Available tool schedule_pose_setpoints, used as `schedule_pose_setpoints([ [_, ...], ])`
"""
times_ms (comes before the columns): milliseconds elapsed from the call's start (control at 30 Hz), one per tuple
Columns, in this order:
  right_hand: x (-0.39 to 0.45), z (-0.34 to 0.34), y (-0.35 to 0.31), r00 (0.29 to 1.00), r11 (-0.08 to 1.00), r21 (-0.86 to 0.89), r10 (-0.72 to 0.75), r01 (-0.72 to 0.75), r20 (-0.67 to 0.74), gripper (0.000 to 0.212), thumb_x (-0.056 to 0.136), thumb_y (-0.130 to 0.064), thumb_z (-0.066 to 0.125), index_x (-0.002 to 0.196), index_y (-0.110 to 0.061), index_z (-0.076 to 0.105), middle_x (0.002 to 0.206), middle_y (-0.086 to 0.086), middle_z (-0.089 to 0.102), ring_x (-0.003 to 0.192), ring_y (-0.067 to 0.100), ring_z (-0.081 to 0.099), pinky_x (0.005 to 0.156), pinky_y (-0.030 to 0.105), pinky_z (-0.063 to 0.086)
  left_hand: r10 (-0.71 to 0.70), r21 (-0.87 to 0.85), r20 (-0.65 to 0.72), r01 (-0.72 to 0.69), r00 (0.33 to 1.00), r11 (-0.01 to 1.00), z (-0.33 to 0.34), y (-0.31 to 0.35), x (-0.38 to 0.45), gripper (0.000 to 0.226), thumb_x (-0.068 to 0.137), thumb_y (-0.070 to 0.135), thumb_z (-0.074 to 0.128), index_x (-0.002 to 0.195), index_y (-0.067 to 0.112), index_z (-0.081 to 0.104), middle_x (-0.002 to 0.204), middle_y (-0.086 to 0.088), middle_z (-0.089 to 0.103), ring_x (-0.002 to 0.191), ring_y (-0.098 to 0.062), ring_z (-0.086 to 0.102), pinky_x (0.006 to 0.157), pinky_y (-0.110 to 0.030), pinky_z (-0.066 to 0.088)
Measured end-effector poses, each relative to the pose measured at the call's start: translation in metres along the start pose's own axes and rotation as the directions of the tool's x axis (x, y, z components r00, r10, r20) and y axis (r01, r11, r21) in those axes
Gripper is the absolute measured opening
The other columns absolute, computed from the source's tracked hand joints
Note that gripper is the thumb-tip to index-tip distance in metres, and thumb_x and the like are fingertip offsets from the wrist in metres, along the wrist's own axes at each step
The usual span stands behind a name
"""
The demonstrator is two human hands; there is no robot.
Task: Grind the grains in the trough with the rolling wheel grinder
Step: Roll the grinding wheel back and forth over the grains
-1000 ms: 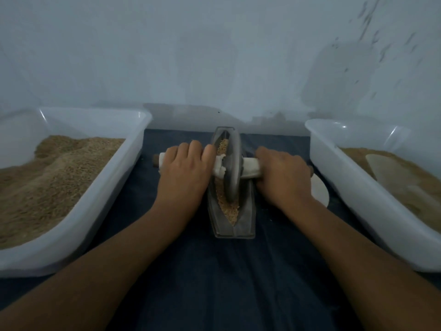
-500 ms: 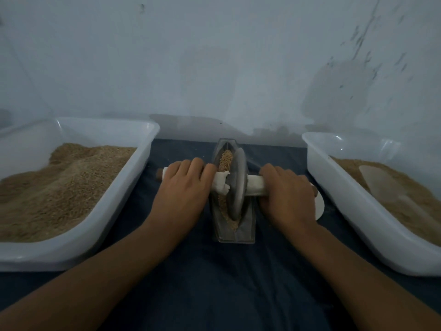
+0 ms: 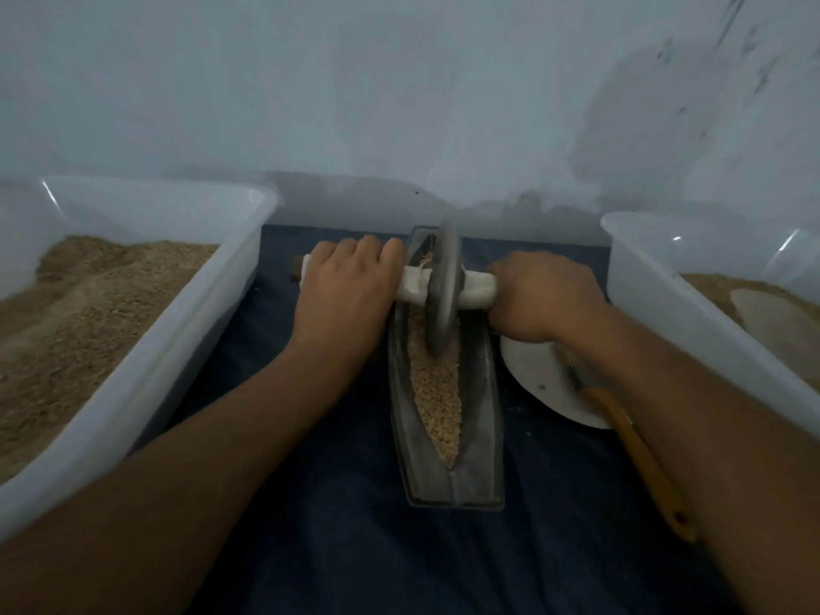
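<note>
My left hand [image 3: 344, 295] is curled over the cloth-wrapped handle [image 3: 477, 288] on one side of the wheel [image 3: 441, 286]; my right hand [image 3: 539, 299] grasps the same handle on the other side. The wheel stands on edge near the far end of the trough [image 3: 481, 437], its rim sunk into the grains [image 3: 437, 392]. The trough, narrow and boat-shaped, lies lengthwise on the dark cloth [image 3: 443, 561]. Most of the grain bed lies on the near side of the wheel and looks whole, so I judge the grinding far from finished.

To do this stroke well, I should press down equally through both hands so the wheel stays upright and tracks the trough's centre groove, then draw it toward the near tip along the full bed. Uneven pressure would likely tilt the wheel against a trough wall or push grains over the edge.

Left of the trough: a white tub [image 3: 146, 361] heaped with brown grain. Right of the trough: a second tub [image 3: 692, 312] holding grain and a pale scoop [image 3: 774, 324]. Between the trough and the right tub: a white plate [image 3: 546, 383] and a wooden-handled brush [image 3: 639, 459], partly under my right forearm.
</note>
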State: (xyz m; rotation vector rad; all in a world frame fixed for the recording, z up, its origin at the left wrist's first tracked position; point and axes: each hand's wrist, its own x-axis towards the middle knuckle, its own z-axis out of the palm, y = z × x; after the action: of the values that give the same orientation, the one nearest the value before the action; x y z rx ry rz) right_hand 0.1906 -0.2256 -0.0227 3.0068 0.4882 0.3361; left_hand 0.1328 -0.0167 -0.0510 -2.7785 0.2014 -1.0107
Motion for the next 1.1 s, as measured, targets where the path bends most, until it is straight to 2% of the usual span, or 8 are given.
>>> schedule_pose_setpoints([
  [133, 0.026, -0.014, -0.001, 0.964, 1.000, -0.003, -0.017, 0.018, 0.267, 0.018, 0.068, -0.034, 0.075, 0.075, -0.021, 0.064, 0.073, 0.000, 0.062, 0.062, 0.017, 0.059, 0.054, 0.027, 0.045, -0.019, -0.019, 0.047, 0.020, 0.999, 1.000, 0.008, -0.006, 0.015, 0.025, 0.083, 0.011, 0.064, 0.093, 0.019, 0.042, 0.095, -0.005, 0.060, 0.088, -0.028, 0.058, 0.073, -0.033, 0.024],
  [267, 0.034, -0.018, -0.002, 0.922, 0.999, 0.026, -0.034, 0.026, 0.386, 0.015, 0.067, -0.025, 0.078, 0.072, -0.014, 0.068, 0.071, 0.004, 0.064, 0.059, 0.018, 0.059, 0.051, 0.024, 0.042, -0.024, -0.023, 0.049, 0.025, 0.998, 0.999, 0.007, -0.006, 0.019, 0.027, 0.085, 0.012, 0.061, 0.090, 0.021, 0.036, 0.093, -0.005, 0.061, 0.086, -0.028, 0.059, 0.073, -0.033, 0.026],
  [567, -0.010, -0.001, -0.004, 0.998, 1.000, 0.021, 0.006, -0.005, -0.055, 0.015, 0.073, -0.037, 0.065, 0.086, -0.032, 0.058, 0.073, -0.008, 0.055, 0.059, 0.014, 0.049, 0.048, 0.023, 0.028, -0.006, -0.012, -0.050, 0.005, 0.999, 1.000, -0.005, 0.002, -0.007, 0.012, 0.088, 0.012, 0.056, 0.094, 0.016, 0.047, 0.087, -0.006, 0.056, 0.079, -0.028, 0.054, 0.071, -0.038, 0.032],
  [700, -0.040, 0.010, -0.011, 0.941, 1.000, 0.007, -0.012, 0.016, -0.337, 0.016, 0.075, -0.032, 0.066, 0.076, -0.030, 0.050, 0.059, -0.010, 0.039, 0.053, 0.019, 0.037, 0.048, 0.022, 0.014, -0.010, -0.025, -0.109, 0.008, 0.994, 1.000, -0.017, 0.006, -0.026, 0.011, 0.085, 0.007, 0.055, 0.090, 0.014, 0.048, 0.081, -0.006, 0.053, 0.073, -0.027, 0.051, 0.070, -0.039, 0.035],
  [767, -0.057, 0.010, -0.017, 0.892, 0.999, 0.004, -0.028, 0.034, -0.451, 0.026, 0.069, -0.024, 0.075, 0.068, -0.025, 0.049, 0.052, -0.008, 0.043, 0.046, 0.018, 0.031, 0.051, 0.020, 0.006, -0.006, -0.031, -0.125, 0.002, 0.992, 1.000, -0.024, 0.008, -0.035, 0.011, 0.083, 0.008, 0.055, 0.089, 0.014, 0.048, 0.081, -0.006, 0.052, 0.073, -0.027, 0.050, 0.070, -0.038, 0.035],
  [833, -0.069, 0.008, -0.021, 0.861, 1.000, 0.014, -0.010, 0.020, -0.508, 0.037, 0.063, -0.017, 0.079, 0.064, -0.024, 0.042, 0.049, -0.005, 0.047, 0.041, 0.018, 0.032, 0.053, 0.020, 0.004, 0.008, -0.038, -0.122, -0.012, 0.993, 0.999, -0.033, 0.011, -0.041, 0.015, 0.077, 0.008, 0.056, 0.088, 0.015, 0.048, 0.081, -0.007, 0.051, 0.072, -0.027, 0.050, 0.069, -0.038, 0.035],
  [900, -0.078, 0.010, -0.021, 0.839, 0.999, 0.033, -0.013, 0.037, -0.545, 0.042, 0.063, -0.014, 0.079, 0.066, -0.025, 0.038, 0.052, -0.004, 0.048, 0.042, 0.020, 0.040, 0.052, 0.023, 0.013, 0.016, -0.040, -0.112, -0.020, 0.994, 0.999, -0.039, 0.012, -0.046, 0.021, 0.071, 0.008, 0.059, 0.087, 0.015, 0.048, 0.080, -0.006, 0.051, 0.072, -0.027, 0.049, 0.069, -0.038, 0.035],
  [1100, -0.085, 0.017, -0.021, 0.803, 0.998, 0.036, -0.024, 0.056, -0.595, 0.030, 0.071, -0.015, 0.072, 0.071, -0.023, 0.043, 0.058, -0.004, 0.049, 0.050, 0.021, 0.044, 0.055, 0.030, 0.020, -0.006, -0.082, -0.101, -0.003, 0.995, 0.997, -0.049, 0.009, -0.054, 0.023, 0.072, 0.011, 0.067, 0.087, 0.016, 0.051, 0.081, -0.004, 0.053, 0.073, -0.026, 0.050, 0.069, -0.038, 0.035],
])
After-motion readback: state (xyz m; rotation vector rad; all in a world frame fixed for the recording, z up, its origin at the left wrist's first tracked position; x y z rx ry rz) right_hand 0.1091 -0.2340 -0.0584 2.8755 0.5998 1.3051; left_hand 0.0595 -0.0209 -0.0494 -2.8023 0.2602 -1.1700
